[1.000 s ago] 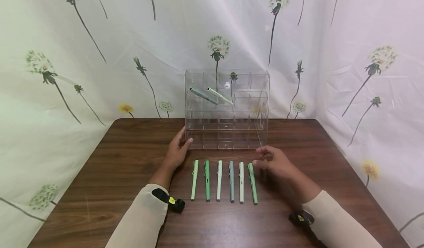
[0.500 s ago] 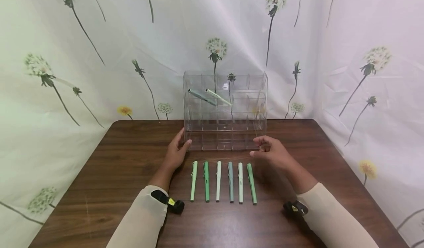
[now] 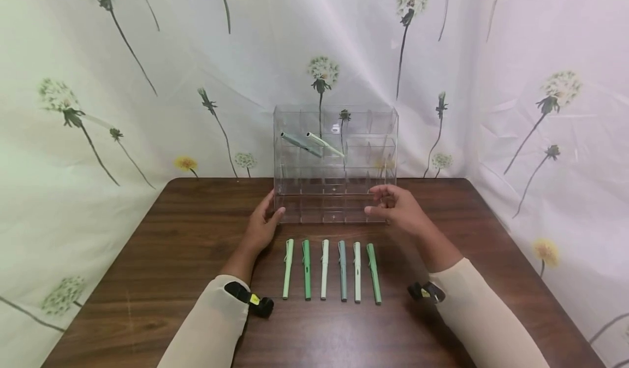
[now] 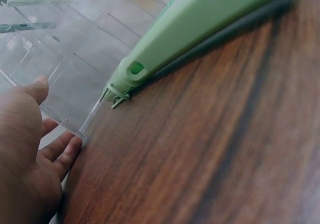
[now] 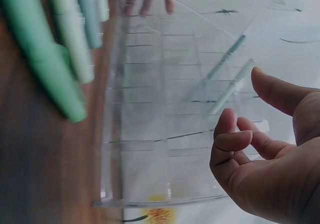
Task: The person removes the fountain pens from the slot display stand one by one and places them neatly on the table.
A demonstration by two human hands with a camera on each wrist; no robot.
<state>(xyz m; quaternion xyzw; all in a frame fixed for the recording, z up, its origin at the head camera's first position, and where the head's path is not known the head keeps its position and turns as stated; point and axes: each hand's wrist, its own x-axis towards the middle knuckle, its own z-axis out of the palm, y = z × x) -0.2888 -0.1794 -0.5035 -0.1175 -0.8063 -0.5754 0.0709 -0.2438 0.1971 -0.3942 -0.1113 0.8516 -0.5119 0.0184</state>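
Observation:
A clear tiered acrylic rack [image 3: 310,201] stands at the table's back edge. My left hand [image 3: 262,229] grips its lower left corner, thumb in front and fingers around the side. At the rack's lower right, my right hand [image 3: 400,211] hovers with loosely bent fingers and nothing between them; the right wrist view shows a gap between thumb and fingers. A blue-grey pen [image 3: 302,144] and a pale green pen [image 3: 325,144] lean in an upper tier. Before the rack lie several capped pens in a row, from a light green pen [image 3: 288,269] to a mid-green pen [image 3: 374,273].
The dark wooden table [image 3: 172,259] reaches out on both sides of the pens. A white curtain [image 3: 236,67] with printed dandelions hangs right behind the table and along both sides.
My right hand has moved away from the rightmost pen, up and left to the rack's lower right side. The left hand stays at the rack's left corner, and the pens have not moved.

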